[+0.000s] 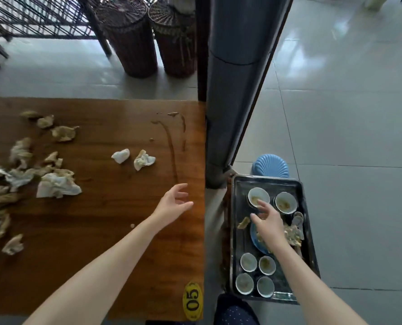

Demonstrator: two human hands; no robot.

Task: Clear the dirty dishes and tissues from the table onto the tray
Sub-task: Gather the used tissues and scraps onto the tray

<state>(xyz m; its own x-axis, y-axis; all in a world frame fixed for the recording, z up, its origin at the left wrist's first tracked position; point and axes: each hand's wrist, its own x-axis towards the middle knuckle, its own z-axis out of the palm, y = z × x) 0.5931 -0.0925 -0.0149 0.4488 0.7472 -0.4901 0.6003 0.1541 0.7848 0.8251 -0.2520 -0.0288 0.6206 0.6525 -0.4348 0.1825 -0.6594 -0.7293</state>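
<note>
Wooden table point(115, 231) at left lies strewn with tissues point(56, 185); left hand point(171, 204) loosely spread, right hand point(266, 219) spread over tray point(241, 245).

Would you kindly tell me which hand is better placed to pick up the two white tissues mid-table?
Likely the left: the left hand hovers open and empty over the wooden table, nearer the white tissues. The right hand is off the table, over the metal tray among dirty bowls.
</note>
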